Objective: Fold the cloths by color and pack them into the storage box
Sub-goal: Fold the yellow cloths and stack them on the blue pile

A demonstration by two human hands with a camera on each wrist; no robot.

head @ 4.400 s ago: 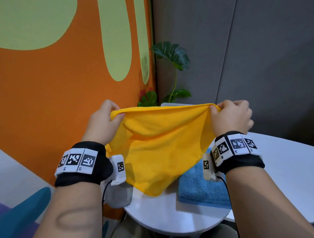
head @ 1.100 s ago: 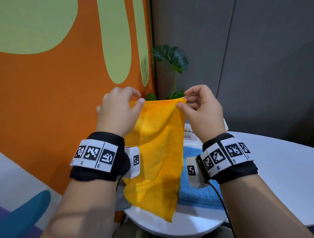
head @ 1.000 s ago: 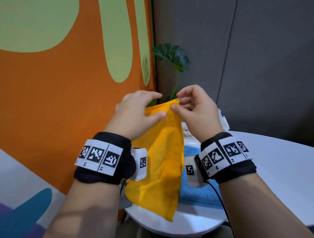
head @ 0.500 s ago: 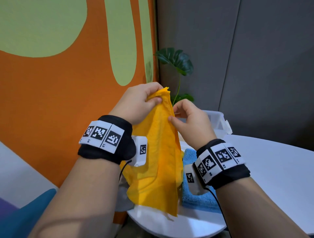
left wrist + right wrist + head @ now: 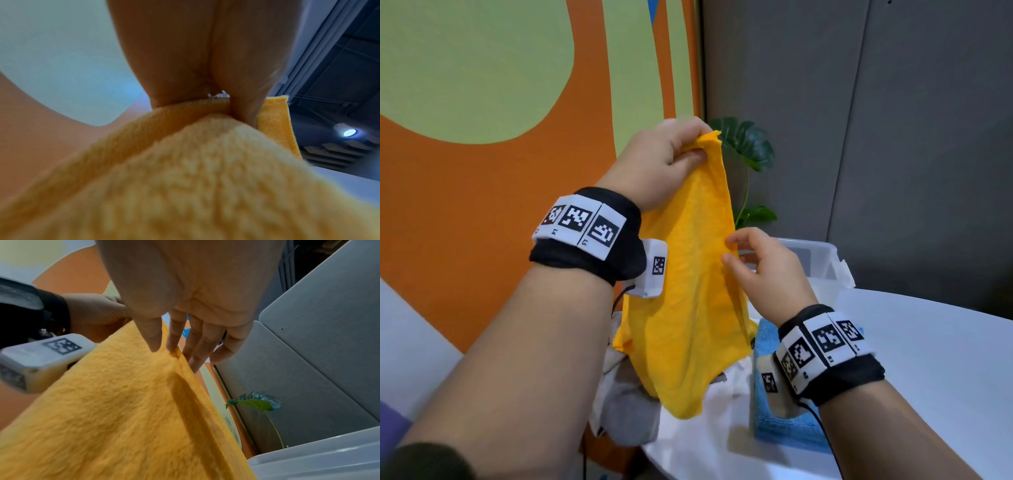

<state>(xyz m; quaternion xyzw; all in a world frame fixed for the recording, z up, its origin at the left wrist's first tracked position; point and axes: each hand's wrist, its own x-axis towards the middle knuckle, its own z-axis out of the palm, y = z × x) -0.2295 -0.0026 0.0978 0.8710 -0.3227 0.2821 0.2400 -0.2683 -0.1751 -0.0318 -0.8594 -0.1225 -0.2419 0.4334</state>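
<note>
A yellow cloth (image 5: 695, 291) hangs doubled over in the air above the table's left end. My left hand (image 5: 697, 150) pinches its top corners together, thumb in front; in the left wrist view the fingers (image 5: 205, 65) close on the yellow cloth (image 5: 185, 162). My right hand (image 5: 729, 248) sits lower and lightly pinches the cloth's right edge between thumb and forefinger. The right wrist view shows those fingers (image 5: 174, 340) nearly straight along the hem of the cloth (image 5: 123, 402). A translucent white storage box (image 5: 822, 260) stands behind the right hand. A folded blue cloth (image 5: 784, 431) lies on the table.
The white round table (image 5: 928, 359) stretches to the right. A grey cloth (image 5: 630, 411) and a white cloth (image 5: 726, 380) lie under the hanging yellow one at the table's left edge. A potted plant (image 5: 746, 144) stands behind the box, by the orange wall (image 5: 465, 240).
The cloth's two top corners were brought together into my left hand, which lifted them higher. My right hand left the top and slid down the right edge.
</note>
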